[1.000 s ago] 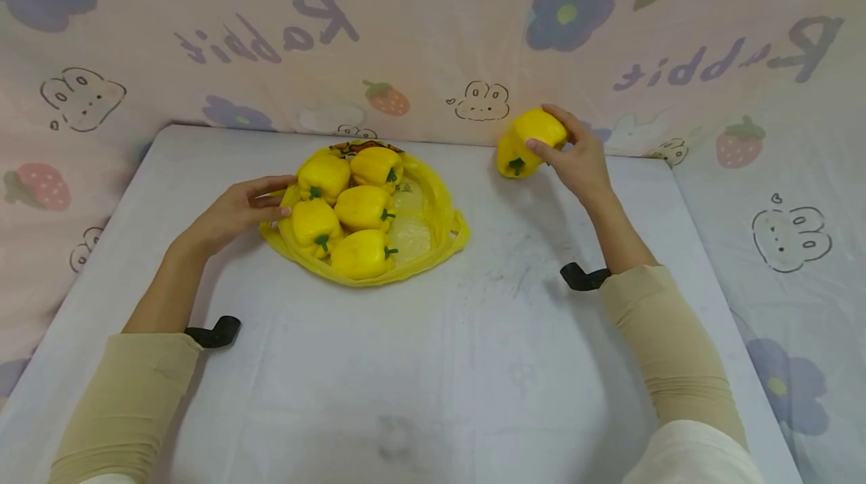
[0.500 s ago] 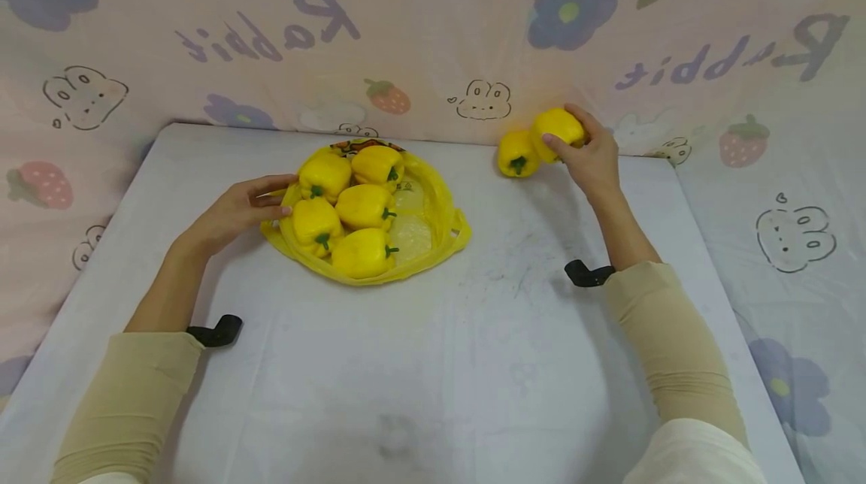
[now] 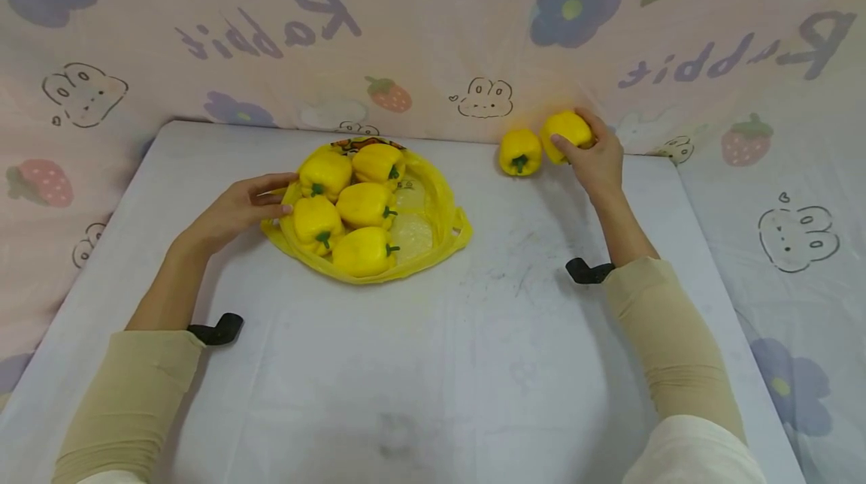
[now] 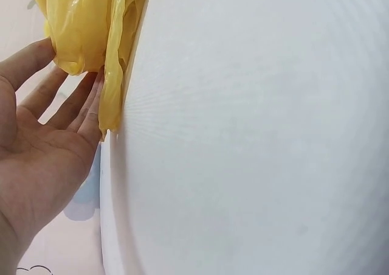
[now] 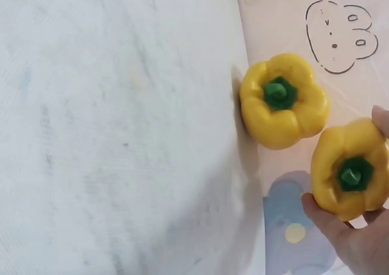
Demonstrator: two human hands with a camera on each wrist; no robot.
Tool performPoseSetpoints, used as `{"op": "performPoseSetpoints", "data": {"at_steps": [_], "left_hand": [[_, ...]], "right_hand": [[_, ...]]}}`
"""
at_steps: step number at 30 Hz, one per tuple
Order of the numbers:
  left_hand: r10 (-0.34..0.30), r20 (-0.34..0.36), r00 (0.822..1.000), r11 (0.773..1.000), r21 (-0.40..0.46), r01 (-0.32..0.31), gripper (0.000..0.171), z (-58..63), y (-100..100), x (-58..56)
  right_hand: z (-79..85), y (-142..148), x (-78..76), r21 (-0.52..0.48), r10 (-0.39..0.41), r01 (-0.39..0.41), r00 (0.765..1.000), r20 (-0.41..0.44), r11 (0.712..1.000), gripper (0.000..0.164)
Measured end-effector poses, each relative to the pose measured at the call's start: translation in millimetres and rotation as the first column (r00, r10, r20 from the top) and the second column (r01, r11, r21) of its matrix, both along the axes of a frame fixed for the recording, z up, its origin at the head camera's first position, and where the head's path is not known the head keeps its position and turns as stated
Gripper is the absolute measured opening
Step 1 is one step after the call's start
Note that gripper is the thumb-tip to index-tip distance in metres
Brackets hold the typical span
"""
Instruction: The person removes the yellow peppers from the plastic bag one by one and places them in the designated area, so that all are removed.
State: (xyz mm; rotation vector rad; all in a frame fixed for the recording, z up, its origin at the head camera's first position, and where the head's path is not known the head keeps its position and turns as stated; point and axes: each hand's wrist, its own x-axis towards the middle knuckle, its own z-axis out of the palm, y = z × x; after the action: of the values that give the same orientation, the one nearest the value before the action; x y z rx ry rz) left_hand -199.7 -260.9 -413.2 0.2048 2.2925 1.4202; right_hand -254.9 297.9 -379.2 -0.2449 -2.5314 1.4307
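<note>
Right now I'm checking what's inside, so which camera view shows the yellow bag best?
The head view: looking down into the yellow bag, it shows five yellow peppers inside. The left wrist view shows only part of its outside, touched by the left hand; the right wrist view shows none.

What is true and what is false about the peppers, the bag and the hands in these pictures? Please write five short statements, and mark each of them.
1. Five peppers lie in the bag. True.
2. Each hand holds a pepper. False: the right hand holds one pepper, but the left hand is at the side of the bag.
3. Another pepper stands outside the bag, beside the held one. True.
4. In the head view, the bag is to the right of the held pepper. False: it is to the left.
5. The peppers have red stems. False: the stems are green.
</note>
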Motion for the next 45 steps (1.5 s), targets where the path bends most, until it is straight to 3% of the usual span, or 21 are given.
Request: {"op": "performPoseSetpoints", "data": {"at_steps": [10, 22, 32, 38, 45], "left_hand": [[0.006, -0.004, 1.0, 1.0, 0.002, -0.006, 0.065, -0.9, -1, 0.7], [0.008, -0.007, 1.0, 1.0, 0.002, -0.008, 0.064, 0.4, 1, 0.8], [0.008, 0.0, 1.0, 1.0, 0.009, -0.008, 0.063, 0.5, 1, 1.1], [0.011, 0.001, 1.0, 1.0, -0.006, -0.011, 0.065, 1.2, 1, 1.0], [0.009, 0.015, 1.0, 1.0, -0.018, -0.009, 0.067, -1.8, 1, 0.3]], "right_hand": [[-19.8, 5, -7.0, 0.083, -0.044, 0.043, 0.999, 0.008, 0.996, 0.068], [-31.5, 7, -9.0, -0.003, -0.066, 0.066, 0.997, 0.03, 0.998, 0.061], [-43.6, 8, -9.3, 0.099, -0.1, 0.097, 0.995, 0.024, 0.99, 0.064], [-46.0, 5, -11.6, 0.11, -0.087, 0.086, 0.996, 0.003, 0.99, 0.067], [-45.9, 5, -10.1, 0.043, -0.044, 0.043, 0.999, 0.015, 0.998, 0.069]]}}
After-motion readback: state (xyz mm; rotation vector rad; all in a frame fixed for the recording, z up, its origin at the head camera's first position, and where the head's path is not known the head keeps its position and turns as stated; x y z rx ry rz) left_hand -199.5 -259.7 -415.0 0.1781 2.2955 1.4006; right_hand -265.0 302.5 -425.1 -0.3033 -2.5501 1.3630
